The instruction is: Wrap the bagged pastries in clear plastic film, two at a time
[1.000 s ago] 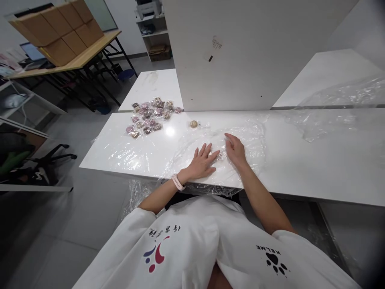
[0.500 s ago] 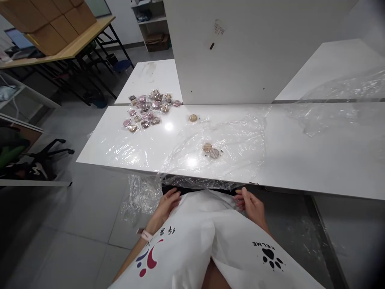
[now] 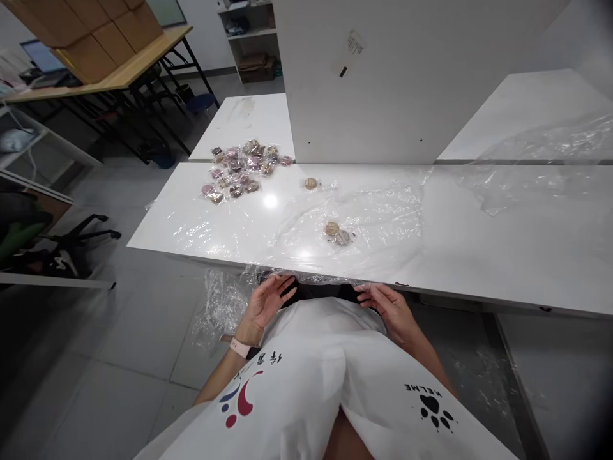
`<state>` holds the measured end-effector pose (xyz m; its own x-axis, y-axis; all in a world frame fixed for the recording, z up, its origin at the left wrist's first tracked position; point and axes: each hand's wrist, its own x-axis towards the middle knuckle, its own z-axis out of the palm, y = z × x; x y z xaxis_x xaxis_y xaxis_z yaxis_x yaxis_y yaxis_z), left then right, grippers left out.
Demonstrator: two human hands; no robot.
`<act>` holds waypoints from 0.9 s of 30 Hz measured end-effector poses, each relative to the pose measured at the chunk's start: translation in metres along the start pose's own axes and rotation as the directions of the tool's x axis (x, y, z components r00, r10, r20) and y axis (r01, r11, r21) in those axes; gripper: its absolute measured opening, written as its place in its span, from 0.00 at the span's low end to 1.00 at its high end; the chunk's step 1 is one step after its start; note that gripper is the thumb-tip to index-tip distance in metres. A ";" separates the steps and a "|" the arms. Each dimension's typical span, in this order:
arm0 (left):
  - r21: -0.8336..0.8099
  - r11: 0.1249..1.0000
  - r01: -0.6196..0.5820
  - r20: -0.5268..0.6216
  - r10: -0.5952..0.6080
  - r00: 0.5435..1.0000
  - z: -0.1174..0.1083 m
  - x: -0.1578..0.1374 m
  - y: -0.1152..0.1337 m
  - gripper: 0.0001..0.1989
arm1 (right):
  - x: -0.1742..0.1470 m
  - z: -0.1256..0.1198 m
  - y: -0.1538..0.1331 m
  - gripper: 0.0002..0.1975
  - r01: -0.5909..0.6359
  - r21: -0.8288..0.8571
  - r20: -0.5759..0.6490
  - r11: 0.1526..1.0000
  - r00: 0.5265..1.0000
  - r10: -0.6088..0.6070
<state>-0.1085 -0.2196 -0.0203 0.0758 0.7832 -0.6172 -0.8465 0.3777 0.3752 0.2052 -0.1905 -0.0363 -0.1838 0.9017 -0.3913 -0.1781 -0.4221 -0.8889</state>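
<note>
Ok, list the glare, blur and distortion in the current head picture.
Head view: bright reflections spot the white table, and the plastic sheet glints in streaks; head view: the right corners darken and look soft; head view: the cardboard boxes look skewed, suggesting wide-angle stretch; head view: left hand and right hand look fairly clear.

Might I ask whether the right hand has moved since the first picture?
Yes: the right hand has moved back, from over the tabletop to its near edge.

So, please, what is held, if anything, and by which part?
The left hand seems empty; whether the right hand pinches plastic film by its edge is unclear.
</note>
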 end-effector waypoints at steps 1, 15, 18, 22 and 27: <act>-0.055 0.998 0.001 -0.085 -0.006 0.996 0.002 0.003 -0.001 0.03 | 0.003 0.001 -0.005 0.16 0.044 -0.004 0.008 0.999 0.999 -0.044; -0.122 0.991 -0.054 -0.073 0.046 0.996 0.025 -0.009 0.004 0.16 | 0.028 -0.004 -0.038 0.12 0.261 -0.020 0.020 0.965 0.965 -0.261; 0.086 0.966 -0.245 -0.012 0.247 0.969 0.054 -0.008 0.022 0.09 | 0.043 0.000 -0.048 0.09 0.280 0.114 0.004 0.953 0.959 -0.282; 0.382 0.758 -0.529 0.356 0.408 0.841 0.098 0.017 0.040 0.09 | 0.072 0.005 -0.058 0.09 0.304 0.347 -0.079 0.888 0.952 -0.295; 0.664 0.288 -0.690 0.720 0.006 0.694 0.133 0.073 0.054 0.13 | 0.097 0.000 -0.057 0.05 0.284 0.562 -0.193 0.777 0.958 -0.211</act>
<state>-0.0787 -0.0766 0.0467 0.4272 0.9014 0.0714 0.0533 -0.1039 0.9932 0.1979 -0.0785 -0.0234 0.0479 0.9712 -0.2333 -0.7340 -0.1242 -0.6677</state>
